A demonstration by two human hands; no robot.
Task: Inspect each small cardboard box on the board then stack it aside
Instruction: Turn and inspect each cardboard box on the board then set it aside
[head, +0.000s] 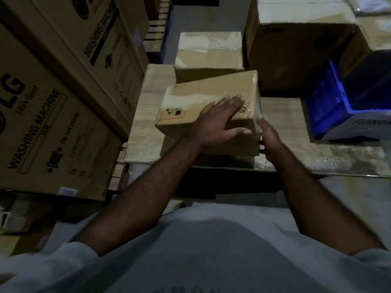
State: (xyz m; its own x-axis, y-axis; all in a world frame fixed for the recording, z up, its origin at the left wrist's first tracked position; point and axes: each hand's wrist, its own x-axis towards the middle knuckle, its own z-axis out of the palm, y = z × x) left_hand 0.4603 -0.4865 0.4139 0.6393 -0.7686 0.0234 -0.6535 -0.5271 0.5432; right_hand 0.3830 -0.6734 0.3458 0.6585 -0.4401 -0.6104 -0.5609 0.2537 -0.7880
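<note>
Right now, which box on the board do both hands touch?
The nearer, skewed box: left hand atop, right hand at its side; the rear box lies untouched.

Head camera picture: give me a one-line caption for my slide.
Tilted small cardboard box over the board, left hand flat on top, right hand against its end.

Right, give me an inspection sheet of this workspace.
Surface: board, pale, partly bare.
Job's things: box askew under both hands; taped box behind it.
Clutter: blue crate and big carton at the right.
Grippers: left hand flat on the box's top; right hand at its right end, grip blurred.
Cables: nothing seen.
Surroundings: washing machine cartons at the left.
</note>
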